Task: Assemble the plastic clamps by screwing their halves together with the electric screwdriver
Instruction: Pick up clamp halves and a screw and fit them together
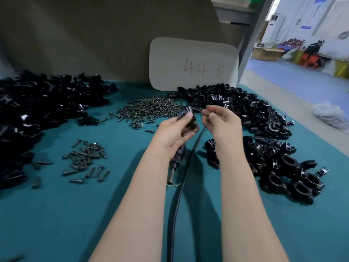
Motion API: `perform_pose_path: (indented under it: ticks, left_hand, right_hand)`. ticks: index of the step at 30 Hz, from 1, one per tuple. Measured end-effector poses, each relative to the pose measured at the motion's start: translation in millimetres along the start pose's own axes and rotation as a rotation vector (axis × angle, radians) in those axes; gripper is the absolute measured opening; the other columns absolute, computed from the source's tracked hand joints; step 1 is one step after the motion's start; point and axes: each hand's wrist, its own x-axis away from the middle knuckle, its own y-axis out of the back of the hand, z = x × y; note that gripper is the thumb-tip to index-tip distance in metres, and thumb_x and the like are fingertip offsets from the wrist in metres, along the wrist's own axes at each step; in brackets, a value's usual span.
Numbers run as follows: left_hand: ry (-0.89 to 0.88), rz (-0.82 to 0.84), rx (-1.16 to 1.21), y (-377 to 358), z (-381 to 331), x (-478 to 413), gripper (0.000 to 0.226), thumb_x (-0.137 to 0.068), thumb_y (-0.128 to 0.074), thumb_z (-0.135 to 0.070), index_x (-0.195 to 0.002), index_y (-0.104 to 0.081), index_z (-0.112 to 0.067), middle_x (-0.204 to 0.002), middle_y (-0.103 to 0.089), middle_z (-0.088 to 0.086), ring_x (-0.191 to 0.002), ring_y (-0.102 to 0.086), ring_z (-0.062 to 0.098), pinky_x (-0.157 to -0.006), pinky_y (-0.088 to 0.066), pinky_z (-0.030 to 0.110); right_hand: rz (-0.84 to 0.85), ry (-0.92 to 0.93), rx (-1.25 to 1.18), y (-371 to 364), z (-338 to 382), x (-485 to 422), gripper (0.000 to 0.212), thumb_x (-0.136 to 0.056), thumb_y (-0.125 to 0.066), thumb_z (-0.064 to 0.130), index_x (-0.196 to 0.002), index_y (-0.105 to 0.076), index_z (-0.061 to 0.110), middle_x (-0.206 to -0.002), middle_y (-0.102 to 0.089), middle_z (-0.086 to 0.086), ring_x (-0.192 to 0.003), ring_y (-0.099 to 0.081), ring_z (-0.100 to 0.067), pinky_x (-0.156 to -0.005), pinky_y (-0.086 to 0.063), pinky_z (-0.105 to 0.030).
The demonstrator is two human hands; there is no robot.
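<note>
left hand (174, 132) is wrapped round the cable end of the long black electric screwdriver (177, 157), whose metal tip points back at the person, low over the teal table mat (122, 205). right hand (221, 121) sits just beside it with its fingers curled, can't tell if it's pinching anything. finished black plastic ring clamps (283, 173) are heaped to the right, with the pile of dark metal screws (151, 110) just behind the hands.

Handwritten "44" on the grey board (192, 63).
</note>
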Motion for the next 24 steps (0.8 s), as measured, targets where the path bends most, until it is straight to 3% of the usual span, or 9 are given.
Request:
perform_pose_path:
  ticks: [2, 5, 8, 11, 14, 17, 20, 24]
  left_hand:
    - [0.014, -0.037, 0.039, 0, 2, -1, 0.014, -0.093, -0.063, -0.021, -0.09, -0.066, -0.007, -0.084, -0.071, 0.009, -0.077, -0.069, 0.018, -0.061, -0.056, 0.017]
    - [-0.033, -0.059, -0.007, -11, 6, -2, 0.008, -0.092, -0.064, -0.018, -0.089, -0.067, -0.012, -0.085, -0.071, 0.005, -0.083, -0.068, 0.017, -0.068, -0.057, 0.017]
    - [-0.177, -0.114, -0.344, -32, 11, -5, 0.004, -0.089, -0.067, -0.016, -0.092, -0.068, -0.018, -0.086, -0.067, -0.001, -0.085, -0.063, 0.015, -0.082, -0.055, 0.026]
    - [-0.301, -0.104, -0.704, -64, 16, -5, 0.027, -0.086, -0.07, -0.024, -0.112, -0.068, -0.022, -0.085, -0.063, -0.009, -0.086, -0.06, 0.014, -0.073, -0.043, 0.02]
    - [-0.377, -0.063, -0.909, -98, 27, -7, 0.045, -0.087, -0.068, -0.023, -0.131, -0.058, -0.024, -0.103, -0.064, -0.003, -0.1, -0.057, 0.018, -0.08, -0.041, 0.022]
    - [-0.409, -0.008, -1.04, -122, 48, -12, 0.045, -0.092, -0.06, -0.016, -0.136, -0.051, -0.022, -0.125, -0.06, 0.005, -0.116, -0.054, 0.024, -0.095, -0.045, 0.035]
    - [-0.334, 0.038, -1.163, -132, 67, -15, 0.038, -0.095, -0.05, -0.016, -0.131, -0.055, -0.025, -0.123, -0.061, 0.005, -0.111, -0.055, 0.028, -0.088, -0.049, 0.04]
    - [-0.28, 0.087, -1.209, -136, 72, -21, 0.029, -0.094, -0.047, -0.013, -0.114, -0.065, -0.022, -0.102, -0.064, 0.004, -0.09, -0.057, 0.028, -0.07, -0.047, 0.034]
  right_hand:
    - [-0.026, -0.041, 0.031, 4, -2, 0, 0.022, -0.096, -0.045, -0.002, -0.093, -0.063, 0.011, -0.081, -0.068, -0.001, -0.067, -0.062, -0.006, -0.066, -0.054, -0.015]
    - [-0.049, -0.093, 0.065, 11, -3, 0, 0.019, -0.095, -0.048, 0.004, -0.091, -0.064, 0.013, -0.08, -0.067, -0.002, -0.062, -0.058, -0.006, -0.059, -0.049, -0.018]
    - [-0.18, -0.045, 0.063, 22, 1, -3, 0.022, -0.093, -0.048, 0.005, -0.087, -0.065, 0.018, -0.082, -0.068, -0.001, -0.064, -0.059, -0.006, -0.061, -0.048, -0.02]
    - [-0.344, 0.044, 0.052, 39, 8, -6, 0.026, -0.091, -0.047, 0.004, -0.083, -0.063, 0.023, -0.085, -0.067, 0.003, -0.071, -0.061, -0.006, -0.071, -0.053, -0.026]
    - [-0.434, 0.075, 0.133, 58, 12, -10, 0.027, -0.089, -0.049, 0.007, -0.081, -0.062, 0.029, -0.092, -0.067, 0.004, -0.088, -0.063, -0.014, -0.087, -0.053, -0.037]
    - [-0.495, 0.07, 0.193, 74, 10, -13, 0.023, -0.088, -0.049, 0.01, -0.086, -0.063, 0.028, -0.092, -0.064, 0.009, -0.088, -0.061, -0.013, -0.081, -0.05, -0.033]
    - [-0.527, 0.069, 0.229, 87, 5, -15, 0.022, -0.088, -0.048, 0.01, -0.089, -0.061, 0.028, -0.088, -0.061, 0.01, -0.078, -0.057, -0.01, -0.073, -0.045, -0.027]
    - [-0.516, 0.049, 0.219, 90, 3, -17, 0.024, -0.088, -0.047, 0.009, -0.088, -0.061, 0.028, -0.083, -0.059, 0.012, -0.074, -0.054, -0.005, -0.07, -0.042, -0.023]
